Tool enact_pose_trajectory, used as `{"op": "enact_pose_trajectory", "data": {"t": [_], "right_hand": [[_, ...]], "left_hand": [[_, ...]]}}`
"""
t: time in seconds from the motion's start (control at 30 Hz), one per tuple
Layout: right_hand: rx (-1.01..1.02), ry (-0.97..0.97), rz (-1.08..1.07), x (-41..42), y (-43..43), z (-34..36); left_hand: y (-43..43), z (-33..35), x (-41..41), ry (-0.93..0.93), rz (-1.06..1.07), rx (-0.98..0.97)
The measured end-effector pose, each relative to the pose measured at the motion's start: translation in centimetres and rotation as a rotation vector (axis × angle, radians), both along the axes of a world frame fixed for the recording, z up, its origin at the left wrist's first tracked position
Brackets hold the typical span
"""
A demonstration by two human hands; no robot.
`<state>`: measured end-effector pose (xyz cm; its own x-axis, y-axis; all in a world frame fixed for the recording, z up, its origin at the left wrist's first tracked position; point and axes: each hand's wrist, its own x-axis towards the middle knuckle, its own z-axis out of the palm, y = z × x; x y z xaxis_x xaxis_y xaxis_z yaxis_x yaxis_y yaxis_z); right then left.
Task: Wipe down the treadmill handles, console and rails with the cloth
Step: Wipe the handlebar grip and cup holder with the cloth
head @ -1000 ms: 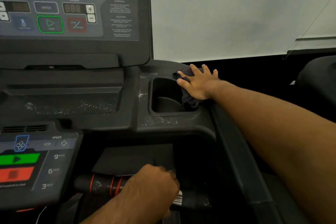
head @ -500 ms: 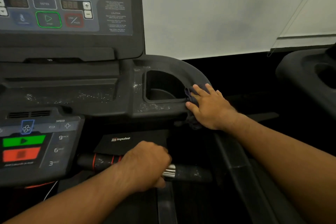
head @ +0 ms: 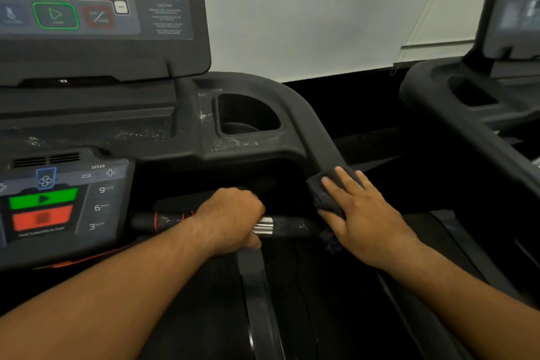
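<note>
On my feed, a plain pale wall (head: 306,9) fills the back, evenly and dimly lit, with a thin cord (head: 432,0) slanting across it. Below it runs a dark band (head: 350,90). A second treadmill (head: 467,102) stands at right, its screen (head: 514,3) blurred.

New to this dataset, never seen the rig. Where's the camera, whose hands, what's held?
No robot here: one camera sits on a person's head, looking forward and down, so both arms are the wearer's own. The machine is a treadmill. Its console is top left, a lower control panel with green and red buttons below it, and a cup holder in the middle, pale specks around it. The left hand grips the front handlebar. The right hand lies flat on a dark cloth, pressing it onto the right side rail. A second treadmill stands to the right.
</note>
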<state>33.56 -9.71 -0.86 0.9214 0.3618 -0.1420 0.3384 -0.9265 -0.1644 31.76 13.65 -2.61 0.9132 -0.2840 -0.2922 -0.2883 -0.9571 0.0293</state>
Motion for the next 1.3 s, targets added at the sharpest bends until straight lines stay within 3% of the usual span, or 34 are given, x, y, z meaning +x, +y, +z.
{"op": "enact_pose_trajectory", "data": {"t": [0.1,0.3,0.43,0.57,0.77,1.0,1.07,1.13,1.2,1.3], "right_hand": [[0.04,0.015,-0.069,-2.2,-1.8,0.1],[-0.161,-0.204,0.304,-1.6,0.0,-0.6],[-0.11,-0.272,0.388,-1.2,3.7,-1.6],[-0.011,-0.007,0.331,-2.2,6.5,-3.7],[-0.205,-0.054,0.281,-1.4,7.9,-5.2],[-0.229,0.397,0.279,3.3,9.3,-3.1],[-0.201,0.274,0.254,2.3,9.0,-3.9],[-0.174,-0.141,0.23,-0.3,8.0,-6.2],[-0.179,-0.425,0.192,-2.5,7.1,-8.8],[-0.172,-0.413,0.221,-2.0,7.2,-8.8]], "left_hand": [[-0.1,0.1,0.1,0.018,0.02,-0.002],[-0.2,0.4,0.2,0.046,0.037,-0.018],[-0.2,0.2,0.1,0.033,0.079,-0.031],[0.2,0.3,-0.7,-0.033,0.061,0.027],[0.7,1.2,-1.1,0.0,0.103,0.129],[0.4,1.0,-0.7,0.005,0.082,0.184],[0.4,1.3,-0.8,0.015,0.087,0.184],[0.5,1.3,-0.8,0.006,0.083,0.177],[0.6,1.2,-0.9,-0.016,0.081,0.167],[0.7,1.0,-0.9,-0.022,0.058,0.172]]}}
